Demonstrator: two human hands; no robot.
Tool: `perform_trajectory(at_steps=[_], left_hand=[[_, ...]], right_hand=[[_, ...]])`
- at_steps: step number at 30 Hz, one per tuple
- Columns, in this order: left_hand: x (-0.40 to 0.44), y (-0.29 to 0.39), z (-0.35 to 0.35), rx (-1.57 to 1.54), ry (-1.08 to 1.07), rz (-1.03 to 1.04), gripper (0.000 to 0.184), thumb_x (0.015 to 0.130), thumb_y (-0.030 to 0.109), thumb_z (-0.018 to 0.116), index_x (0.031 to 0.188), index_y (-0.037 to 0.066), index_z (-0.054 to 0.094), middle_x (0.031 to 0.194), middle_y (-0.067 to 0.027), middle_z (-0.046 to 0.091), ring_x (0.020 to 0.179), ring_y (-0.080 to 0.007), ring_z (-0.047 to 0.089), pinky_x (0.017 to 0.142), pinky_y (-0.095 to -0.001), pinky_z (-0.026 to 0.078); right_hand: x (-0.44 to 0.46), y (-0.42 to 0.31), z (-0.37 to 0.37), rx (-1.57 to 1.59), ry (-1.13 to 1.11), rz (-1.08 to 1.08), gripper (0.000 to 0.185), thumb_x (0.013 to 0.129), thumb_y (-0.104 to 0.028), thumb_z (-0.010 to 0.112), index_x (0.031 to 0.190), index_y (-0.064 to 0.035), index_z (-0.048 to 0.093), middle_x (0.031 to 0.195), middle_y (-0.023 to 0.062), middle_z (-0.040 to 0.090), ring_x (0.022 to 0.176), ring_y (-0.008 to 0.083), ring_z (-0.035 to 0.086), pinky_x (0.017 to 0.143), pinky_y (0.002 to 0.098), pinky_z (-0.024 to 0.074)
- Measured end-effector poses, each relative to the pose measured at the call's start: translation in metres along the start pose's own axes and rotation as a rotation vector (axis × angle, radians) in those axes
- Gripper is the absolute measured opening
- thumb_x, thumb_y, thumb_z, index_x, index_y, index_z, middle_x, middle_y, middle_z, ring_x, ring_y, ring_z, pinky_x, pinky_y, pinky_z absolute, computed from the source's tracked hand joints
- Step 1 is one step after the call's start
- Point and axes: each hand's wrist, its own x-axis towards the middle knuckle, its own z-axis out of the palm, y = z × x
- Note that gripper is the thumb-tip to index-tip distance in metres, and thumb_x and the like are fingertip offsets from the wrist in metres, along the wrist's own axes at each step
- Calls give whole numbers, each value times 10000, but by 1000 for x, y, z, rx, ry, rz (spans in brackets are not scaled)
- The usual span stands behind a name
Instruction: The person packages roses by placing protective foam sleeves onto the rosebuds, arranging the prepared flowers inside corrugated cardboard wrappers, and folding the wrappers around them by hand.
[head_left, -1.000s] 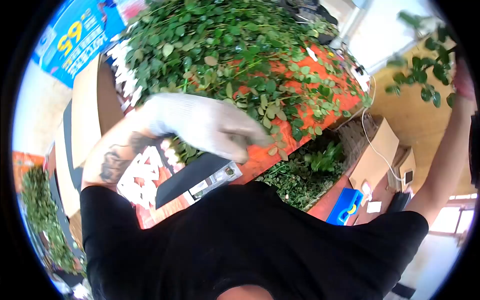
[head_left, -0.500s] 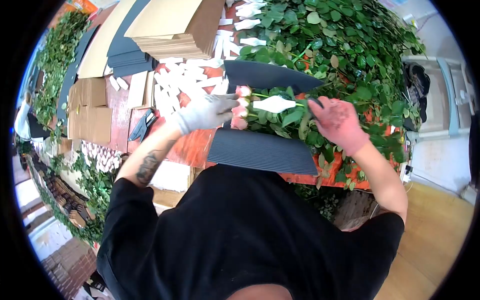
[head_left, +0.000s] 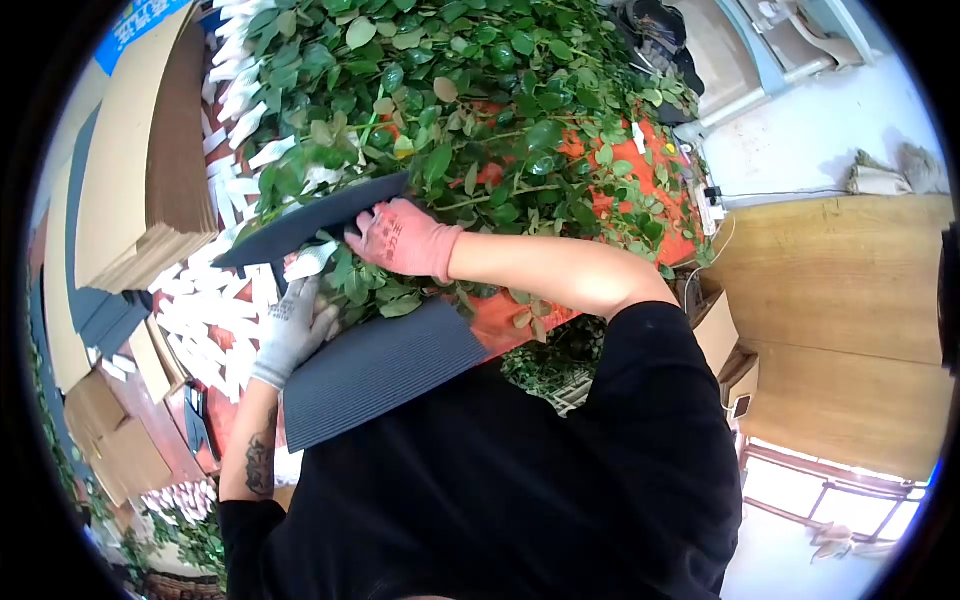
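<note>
My left hand wears a grey-white glove. Its fingers stretch up against a rose bud in a white mesh sleeve, with the thumb held apart. In a pink glove, my right hand is curled over the leafy rose stems just right of that sleeve; what its fingertips grip is hidden. Beneath the flowers lies a dark ribbed sheet, its near flap flat in front of my body. The far flap stands raised behind both hands.
Loose white sleeves are scattered to the left, beside a tall stack of brown cardboard sheets. A black stapler-like tool lies near my left forearm. Piled rose foliage covers the back of the red table.
My view has turned, so the table appears shifted left and tilted. My right hand has moved along the stems toward the flower heads. My left hand now sits below the sleeved rose.
</note>
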Motion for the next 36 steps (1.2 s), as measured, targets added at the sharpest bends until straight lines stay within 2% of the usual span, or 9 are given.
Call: perform_trajectory(at_steps=[7,8,11,13,15,19,21,26,36], left_hand=[[-1,-4,-1,139,-64,29,536,846,322,579,1247,-8,448,988,-241,590,898,-393,581,779,-472,456],[2,6,-9,90,-241,-155,571,815,325,579,1256,-15,451,1161,-188,570,975,-346,584,822,-442,458],[-3,-18,9,41,-14,62,568,822,330,568,1265,-12,472,1323,-201,439,1000,-332,581,938,-441,399],[-5,-29,28,173,343,213,486,813,348,572,1161,10,540,1111,-172,585,813,-323,623,778,-416,494],[-8,-10,15,48,44,-13,512,796,370,584,1199,60,520,1064,-149,606,769,-324,641,664,-422,513],[-8,1,0,51,-108,-111,533,817,374,573,1244,63,505,1213,-120,548,799,-283,654,692,-396,528],[-12,-3,6,43,-70,-107,523,816,368,576,1240,67,515,1235,-108,538,795,-278,656,681,-398,529],[-24,-1,5,34,-20,-101,512,816,315,588,1247,47,522,1403,-72,396,715,-260,652,599,-364,530],[-27,-2,12,86,46,-35,506,794,296,608,1221,35,532,1399,-80,392,729,-254,656,617,-360,538]], right_hand=[[2,-19,-12,-87,380,-115,295,797,-156,494,1063,-48,565,891,106,571,694,221,573,587,314,461],[8,-16,-43,29,76,-61,264,789,-144,498,1020,-30,551,852,86,580,701,214,579,577,284,471],[24,-12,-12,-41,104,-28,199,790,-147,507,960,-54,553,837,53,582,729,207,584,586,287,474],[17,-22,-28,-67,52,37,208,803,-173,516,974,-65,564,852,59,581,760,209,589,609,302,475],[5,-32,-47,-93,71,57,217,816,-198,525,988,-77,576,867,66,580,792,212,595,631,318,477],[21,-28,-48,56,160,-55,296,784,-214,554,1052,-89,580,908,76,603,789,235,619,627,338,496],[40,-26,-19,18,-181,41,483,773,-326,630,1194,-111,533,1075,89,594,914,223,616,775,334,489],[39,-19,8,32,189,-34,429,705,-229,644,1119,-133,584,904,53,611,760,208,628,639,346,509],[56,-22,54,1,308,-103,288,773,-162,554,1050,-175,632,912,85,620,712,231,635,583,350,514]])
